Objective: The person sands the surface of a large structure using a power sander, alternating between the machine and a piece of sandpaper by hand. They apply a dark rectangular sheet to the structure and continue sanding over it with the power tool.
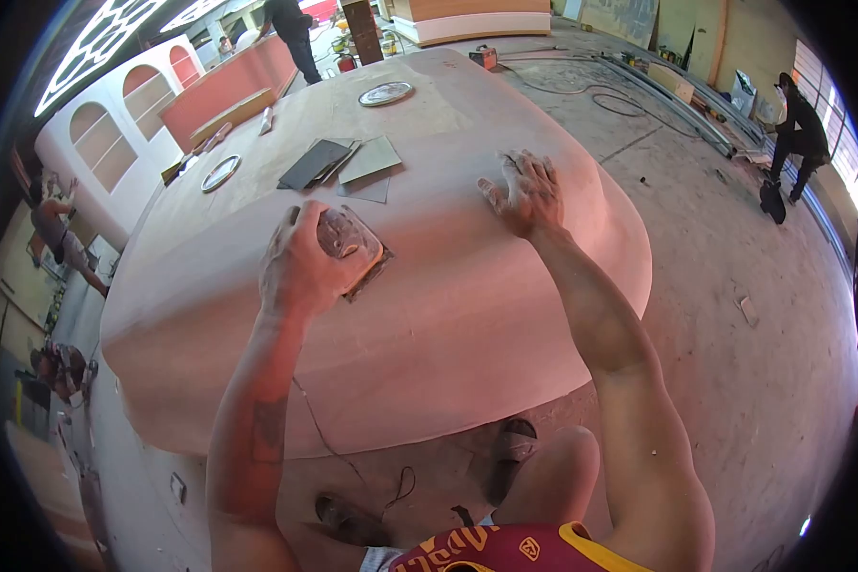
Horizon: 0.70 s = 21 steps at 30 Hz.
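Observation:
My left hand is wrapped round a dusty sander, whose pad lies against the curved pinkish surface of a large rounded piece. To the right, my right hand rests on the same surface with its fingers spread and nothing in it. Just beyond the sander lie a dark sheet of sandpaper and a lighter grey-green sheet, overlapping other sheets. A thin cord hangs down the near side, below my left hand.
Two oval metal-rimmed discs, one near and one farther, sit on the piece. A person in black stands at right near long metal profiles. Other people are at left and at the back. A cable lies on the floor.

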Each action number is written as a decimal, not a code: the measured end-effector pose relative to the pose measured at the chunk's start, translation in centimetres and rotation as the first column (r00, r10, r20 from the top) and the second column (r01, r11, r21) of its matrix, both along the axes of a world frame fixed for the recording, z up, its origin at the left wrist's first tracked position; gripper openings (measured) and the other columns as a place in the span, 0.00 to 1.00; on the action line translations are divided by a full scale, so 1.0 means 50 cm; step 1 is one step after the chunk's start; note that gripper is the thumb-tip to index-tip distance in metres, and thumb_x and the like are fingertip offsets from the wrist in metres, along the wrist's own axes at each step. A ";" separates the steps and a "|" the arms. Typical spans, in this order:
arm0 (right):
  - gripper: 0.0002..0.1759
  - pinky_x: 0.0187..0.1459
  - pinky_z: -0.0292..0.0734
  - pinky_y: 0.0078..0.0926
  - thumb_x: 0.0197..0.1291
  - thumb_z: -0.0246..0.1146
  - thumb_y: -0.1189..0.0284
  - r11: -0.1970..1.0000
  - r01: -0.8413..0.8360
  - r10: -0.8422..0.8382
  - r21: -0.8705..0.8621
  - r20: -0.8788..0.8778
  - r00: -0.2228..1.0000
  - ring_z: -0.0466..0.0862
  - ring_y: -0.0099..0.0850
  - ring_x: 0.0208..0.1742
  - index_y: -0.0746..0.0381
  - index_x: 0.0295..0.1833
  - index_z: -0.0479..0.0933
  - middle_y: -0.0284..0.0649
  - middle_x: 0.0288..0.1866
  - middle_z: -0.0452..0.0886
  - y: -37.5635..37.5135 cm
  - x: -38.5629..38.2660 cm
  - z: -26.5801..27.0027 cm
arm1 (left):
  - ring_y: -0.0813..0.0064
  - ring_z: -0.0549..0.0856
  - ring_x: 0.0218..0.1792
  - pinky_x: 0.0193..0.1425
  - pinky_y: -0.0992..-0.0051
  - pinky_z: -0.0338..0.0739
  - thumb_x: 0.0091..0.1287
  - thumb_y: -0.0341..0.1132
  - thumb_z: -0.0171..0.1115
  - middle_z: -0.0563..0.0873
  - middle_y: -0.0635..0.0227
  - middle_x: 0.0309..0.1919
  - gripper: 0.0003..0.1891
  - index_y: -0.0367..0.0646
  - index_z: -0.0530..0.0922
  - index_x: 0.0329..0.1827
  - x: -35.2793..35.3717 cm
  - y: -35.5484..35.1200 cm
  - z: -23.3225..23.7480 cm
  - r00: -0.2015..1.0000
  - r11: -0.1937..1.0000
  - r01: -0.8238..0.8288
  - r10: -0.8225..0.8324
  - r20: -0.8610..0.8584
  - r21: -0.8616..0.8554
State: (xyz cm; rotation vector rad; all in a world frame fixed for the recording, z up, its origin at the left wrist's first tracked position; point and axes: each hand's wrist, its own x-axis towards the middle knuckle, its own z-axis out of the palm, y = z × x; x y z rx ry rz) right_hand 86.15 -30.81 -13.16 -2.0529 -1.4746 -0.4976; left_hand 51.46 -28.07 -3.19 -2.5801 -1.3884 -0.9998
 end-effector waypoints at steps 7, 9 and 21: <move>0.39 0.88 0.45 0.49 0.75 0.57 0.43 0.998 -0.008 0.005 0.064 0.043 0.999 0.62 0.43 0.87 0.57 0.81 0.70 0.44 0.83 0.70 -0.032 0.032 -0.017 | 0.63 0.90 0.43 0.51 0.62 0.83 0.54 0.45 0.79 0.90 0.63 0.40 0.25 0.43 0.81 0.51 -0.113 0.071 0.010 0.983 0.987 -0.120 0.133 0.123 -0.111; 0.39 0.88 0.46 0.49 0.75 0.57 0.43 0.996 0.004 -0.010 0.089 0.067 0.998 0.63 0.43 0.86 0.57 0.81 0.71 0.44 0.83 0.70 -0.037 0.049 -0.027 | 0.66 0.90 0.39 0.49 0.64 0.84 0.55 0.45 0.78 0.90 0.64 0.38 0.23 0.43 0.82 0.49 -0.183 0.096 0.009 0.968 0.977 -0.150 0.176 0.180 -0.150; 0.38 0.86 0.49 0.50 0.72 0.58 0.43 0.989 0.093 -0.104 0.117 0.087 0.991 0.64 0.43 0.85 0.54 0.79 0.74 0.39 0.83 0.72 -0.022 0.052 -0.044 | 0.69 0.91 0.41 0.49 0.65 0.85 0.57 0.42 0.79 0.91 0.63 0.40 0.23 0.41 0.81 0.50 -0.390 0.130 -0.046 0.916 0.967 -0.239 0.255 0.309 -0.090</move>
